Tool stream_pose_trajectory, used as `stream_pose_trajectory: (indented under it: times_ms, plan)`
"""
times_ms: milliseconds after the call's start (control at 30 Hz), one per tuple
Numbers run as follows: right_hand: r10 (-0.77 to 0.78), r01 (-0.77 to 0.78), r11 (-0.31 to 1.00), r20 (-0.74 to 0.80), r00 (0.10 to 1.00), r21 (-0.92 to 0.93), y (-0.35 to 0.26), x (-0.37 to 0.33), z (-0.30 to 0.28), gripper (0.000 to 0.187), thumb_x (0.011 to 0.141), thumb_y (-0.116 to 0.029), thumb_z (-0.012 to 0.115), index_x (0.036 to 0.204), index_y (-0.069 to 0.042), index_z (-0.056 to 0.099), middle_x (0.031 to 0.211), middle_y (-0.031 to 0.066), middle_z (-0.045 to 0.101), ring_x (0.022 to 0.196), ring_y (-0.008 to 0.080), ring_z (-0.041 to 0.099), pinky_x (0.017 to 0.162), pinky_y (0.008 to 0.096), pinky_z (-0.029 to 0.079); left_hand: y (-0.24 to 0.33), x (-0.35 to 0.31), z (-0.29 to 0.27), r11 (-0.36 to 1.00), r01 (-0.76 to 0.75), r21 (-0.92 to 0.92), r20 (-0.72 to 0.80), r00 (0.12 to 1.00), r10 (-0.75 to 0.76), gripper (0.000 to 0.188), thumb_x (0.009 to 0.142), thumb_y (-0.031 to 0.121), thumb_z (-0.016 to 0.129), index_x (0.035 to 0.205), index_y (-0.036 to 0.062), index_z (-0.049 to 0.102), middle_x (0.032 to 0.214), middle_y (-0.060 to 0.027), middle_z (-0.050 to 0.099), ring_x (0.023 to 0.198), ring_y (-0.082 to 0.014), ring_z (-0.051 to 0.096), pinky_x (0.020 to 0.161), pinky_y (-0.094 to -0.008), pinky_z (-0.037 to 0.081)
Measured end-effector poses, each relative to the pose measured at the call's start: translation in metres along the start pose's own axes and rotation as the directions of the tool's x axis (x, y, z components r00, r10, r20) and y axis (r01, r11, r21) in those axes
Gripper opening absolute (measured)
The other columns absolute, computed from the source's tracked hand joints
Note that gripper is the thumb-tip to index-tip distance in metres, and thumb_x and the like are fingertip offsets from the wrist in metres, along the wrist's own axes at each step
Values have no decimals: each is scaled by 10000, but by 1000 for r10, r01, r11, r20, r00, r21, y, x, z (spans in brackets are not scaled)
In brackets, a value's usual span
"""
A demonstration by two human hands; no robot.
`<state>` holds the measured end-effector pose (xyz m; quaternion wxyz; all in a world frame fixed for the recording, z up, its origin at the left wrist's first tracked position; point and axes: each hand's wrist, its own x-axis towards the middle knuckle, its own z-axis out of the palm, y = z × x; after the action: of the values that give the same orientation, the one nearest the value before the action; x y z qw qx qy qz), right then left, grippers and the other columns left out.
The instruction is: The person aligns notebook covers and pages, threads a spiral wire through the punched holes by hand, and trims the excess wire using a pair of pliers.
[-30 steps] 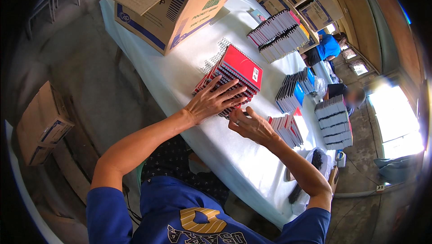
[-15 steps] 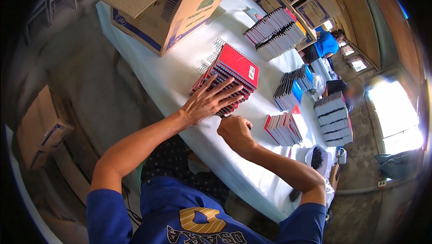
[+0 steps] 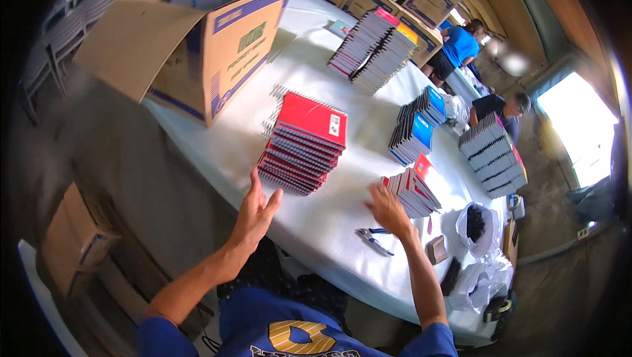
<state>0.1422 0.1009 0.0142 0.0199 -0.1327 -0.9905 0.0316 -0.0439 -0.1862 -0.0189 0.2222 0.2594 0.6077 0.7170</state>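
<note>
A stack of red spiral notebooks stands on the white-covered table, its coil edges fanned toward me. My left hand is open beside the stack's near left corner, thumb apart from the fingers; whether a fingertip touches it I cannot tell. My right hand holds nothing I can see, its fingers stretched toward the left edge of a smaller leaning pile of red-covered notebooks. Just below that hand lies a pair of pliers with blue on the handles. Loose wire coils stick out behind the red stack.
A large open cardboard carton stands at the far left. Beyond are tall notebook stacks, blue notebooks and another tall pile. A bag of black pieces sits at right. Two people work farther back.
My left hand has come off the red stack to its near left side. My right hand has opened from a fist and moved right. The pliers now show on the table.
</note>
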Motion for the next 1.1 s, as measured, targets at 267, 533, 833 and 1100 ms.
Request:
stream_pose_trajectory:
  times_ms: [267,533,833,1100]
  plan:
    - [-55,-392,-247,391,919,886,5,216,36,690,979,-606,379,1300,-19,550,1211,128,648,1092,217,625,988,384,482,-5,22,14,789,399,-467,17,896,-443,731,934,484,609,1404,-4,338,1421,-128,338,1299,-234,350,1110,-393,260]
    - [-349,-434,-94,379,857,896,-10,172,38,537,949,-344,616,1376,-47,482,1352,95,560,1200,176,555,1042,373,444,17,50,-19,815,489,-311,52,865,-500,562,947,607,488,1269,149,533,1097,-5,580,951,-130,509,902,-328,390]
    - [160,34,-168,-7,987,985,-164,38,36,720,1007,-338,517,1514,-39,103,1545,169,213,1428,264,239,1119,417,308,43,163,-34,791,506,343,604,526,-598,664,989,569,407,1278,-10,555,1176,-114,648,1001,-169,644,885,-339,525]
    - [686,-97,504,-329,649,859,-190,-12,25,388,897,-41,628,1268,28,537,1204,224,567,1103,362,549,969,449,426,37,197,-14,716,441,541,649,322,-689,782,931,661,399,1249,-35,562,1189,-153,649,1028,-192,659,889,-350,545]
